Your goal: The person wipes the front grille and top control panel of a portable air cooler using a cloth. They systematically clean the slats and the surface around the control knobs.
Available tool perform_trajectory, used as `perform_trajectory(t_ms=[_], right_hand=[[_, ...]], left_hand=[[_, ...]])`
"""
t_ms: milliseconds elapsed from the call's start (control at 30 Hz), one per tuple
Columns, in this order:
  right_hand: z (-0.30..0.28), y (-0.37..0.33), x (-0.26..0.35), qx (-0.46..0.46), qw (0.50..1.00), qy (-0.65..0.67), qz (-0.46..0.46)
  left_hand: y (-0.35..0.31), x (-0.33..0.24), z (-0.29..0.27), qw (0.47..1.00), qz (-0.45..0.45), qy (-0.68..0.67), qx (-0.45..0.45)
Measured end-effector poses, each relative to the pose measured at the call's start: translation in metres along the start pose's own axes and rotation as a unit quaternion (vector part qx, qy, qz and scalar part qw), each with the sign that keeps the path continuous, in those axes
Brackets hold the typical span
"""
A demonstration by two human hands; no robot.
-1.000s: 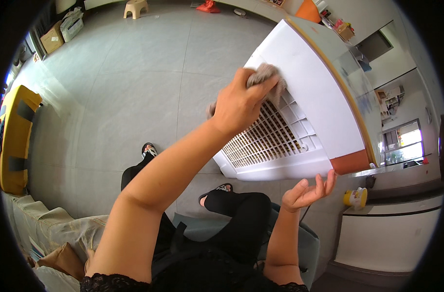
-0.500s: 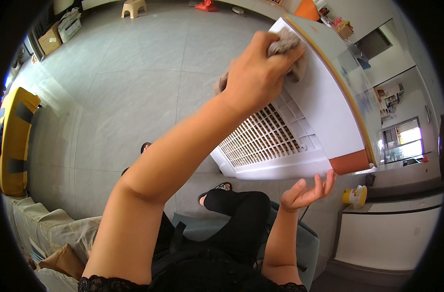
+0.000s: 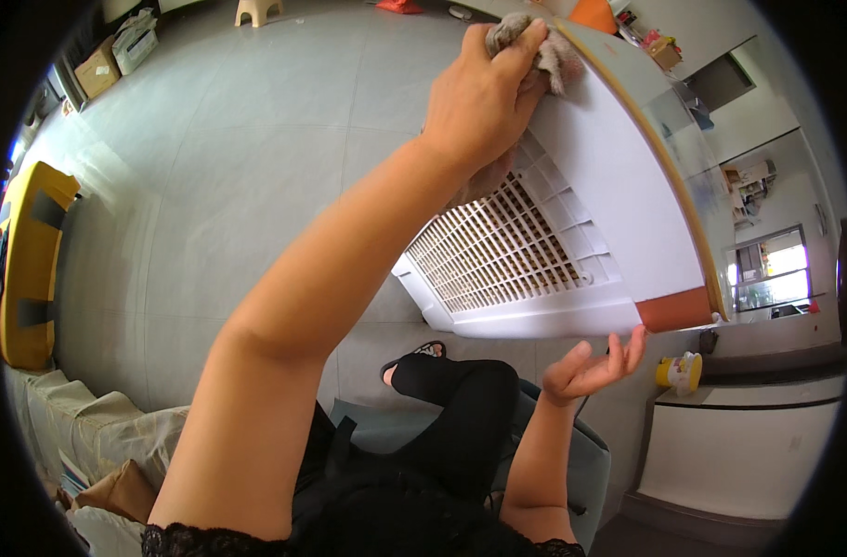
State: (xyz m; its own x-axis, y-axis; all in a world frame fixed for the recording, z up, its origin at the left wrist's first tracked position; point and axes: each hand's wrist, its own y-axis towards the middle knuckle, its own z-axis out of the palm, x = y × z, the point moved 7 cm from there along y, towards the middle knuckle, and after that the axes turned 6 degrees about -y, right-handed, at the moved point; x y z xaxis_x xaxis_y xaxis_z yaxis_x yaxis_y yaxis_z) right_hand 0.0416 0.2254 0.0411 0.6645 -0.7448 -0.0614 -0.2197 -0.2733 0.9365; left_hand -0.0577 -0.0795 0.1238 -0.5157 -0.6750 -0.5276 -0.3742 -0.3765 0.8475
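Two bare hands are being used, and one cloth, one appliance and one grille are being counted between them. The grey-brown cloth (image 3: 561, 63) is being gripped in the left hand (image 3: 484, 104), bunched between thumb and bent fingers, and is being held at the far upper corner of the white appliance (image 3: 628, 176); a loose part is being left hanging below the palm, over the grille's upper edge. The appliance is being seen tilted in front of the person, right of centre, with its grille (image 3: 502, 249) turned partly toward the knees. The right hand (image 3: 586, 373) is being held palm up, fingers spread and slightly curled, just below the reddish-brown corner piece (image 3: 674, 311); whether the corner is being touched cannot be told.

The appliance's upper left side and a strip of floor are being hidden by the left hand and forearm. One sandal (image 3: 430, 350) is being shown beneath the appliance. Around these, one stool (image 3: 255, 11), one red item (image 3: 399, 6) and one cardboard box (image 3: 98, 71) are being seen across the floor; one yellow case (image 3: 26, 269) is being shown at the left, and one yellow-and-white tub (image 3: 681, 373) near one white cabinet (image 3: 739, 450) at the right.
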Motion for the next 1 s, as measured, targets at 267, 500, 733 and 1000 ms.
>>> perform_trajectory(t_ms=[267, 500, 733, 1000], right_hand=[[0.013, -0.012, -0.003, 0.016, 0.999, -0.04, -0.029], [0.018, -0.01, -0.004, 0.035, 0.992, -0.102, -0.067], [0.022, -0.012, -0.003, 0.038, 0.993, -0.078, -0.08], [0.027, -0.015, -0.005, 0.013, 0.995, -0.074, -0.066]], left_hand=[[-0.216, 0.168, 0.025, 0.921, -0.346, -0.032, 0.175], [-0.306, 0.234, 0.021, 0.867, -0.44, 0.011, 0.233], [-0.154, 0.147, 0.027, 0.94, -0.276, -0.185, 0.078], [-0.331, 0.219, 0.023, 0.755, -0.631, -0.038, 0.173]])
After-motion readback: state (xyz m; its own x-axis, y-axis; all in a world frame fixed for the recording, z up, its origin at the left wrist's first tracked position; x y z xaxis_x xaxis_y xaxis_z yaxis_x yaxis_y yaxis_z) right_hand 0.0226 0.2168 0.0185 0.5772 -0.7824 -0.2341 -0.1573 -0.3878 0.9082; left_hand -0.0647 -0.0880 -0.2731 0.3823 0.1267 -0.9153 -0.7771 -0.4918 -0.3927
